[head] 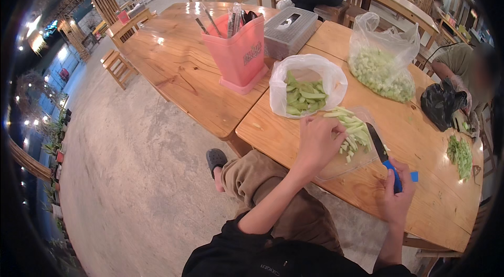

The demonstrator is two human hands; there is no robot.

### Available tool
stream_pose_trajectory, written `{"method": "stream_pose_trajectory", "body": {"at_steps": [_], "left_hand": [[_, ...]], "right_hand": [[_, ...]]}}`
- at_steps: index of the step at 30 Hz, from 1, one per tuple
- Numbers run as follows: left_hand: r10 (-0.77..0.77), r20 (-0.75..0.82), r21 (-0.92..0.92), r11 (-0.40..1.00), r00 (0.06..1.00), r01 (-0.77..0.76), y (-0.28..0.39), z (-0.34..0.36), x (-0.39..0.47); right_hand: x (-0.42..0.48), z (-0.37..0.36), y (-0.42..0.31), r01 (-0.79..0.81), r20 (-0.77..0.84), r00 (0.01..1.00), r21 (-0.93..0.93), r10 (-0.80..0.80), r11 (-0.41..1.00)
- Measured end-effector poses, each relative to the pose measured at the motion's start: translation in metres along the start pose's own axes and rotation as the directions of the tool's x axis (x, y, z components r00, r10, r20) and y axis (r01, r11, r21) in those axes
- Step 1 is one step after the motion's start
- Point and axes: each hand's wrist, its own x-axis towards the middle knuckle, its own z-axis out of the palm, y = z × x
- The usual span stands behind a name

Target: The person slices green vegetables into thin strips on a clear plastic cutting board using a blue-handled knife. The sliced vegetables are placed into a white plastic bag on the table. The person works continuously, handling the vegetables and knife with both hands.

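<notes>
My right hand (402,190) is closed around the blue handle of a kitchen knife (378,142), whose dark blade points away from me over the right side of a clear, shallow plastic tray (334,168). Pale green vegetable strips (356,126) are heaped on that tray, with small cut cubes at the near end. My left hand (321,137) rests at the left edge of the heap with its fingers curled; whether it pinches a strip is hidden. Just behind it stands an open white plastic bag (334,74) with green vegetable wedges (305,94) inside.
A clear bag of diced green vegetable (380,68) stands farther back. Left of it are a grey lidded box (291,29) and a pink holder (238,54) with straws. Across the wooden table (433,206), a gloved person works beside a black bag (439,104) and a chopped green pile (458,157).
</notes>
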Motion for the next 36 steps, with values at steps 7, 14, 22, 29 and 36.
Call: {"method": "stream_pose_trajectory", "body": {"at_steps": [7,14,22,29,36], "left_hand": [[0.002,-0.044,0.047,0.999,0.999,0.0,0.001,0.002,-0.008],[0.071,-0.191,-0.023,0.997,0.979,-0.077,0.0,-0.011,-0.017],[0.036,-0.189,0.288,0.958,0.981,0.02,0.022,-0.038,-0.087],[0.063,-0.211,0.308,0.951,0.976,0.005,0.023,-0.026,-0.094],[0.059,-0.205,0.344,0.939,0.977,0.016,0.026,-0.024,-0.092]], "right_hand": [[-0.001,-0.007,-0.002,-0.084,0.07,0.994,-0.043,0.087,0.996],[-0.004,-0.002,-0.002,-0.031,0.041,0.999,0.024,0.03,0.999],[-0.01,0.013,-0.02,0.19,0.097,0.977,-0.003,-0.189,0.982],[-0.014,0.02,-0.029,0.369,0.249,0.914,-0.181,-0.32,0.912],[-0.018,0.021,-0.033,0.389,0.298,0.902,-0.25,-0.312,0.886]]}}
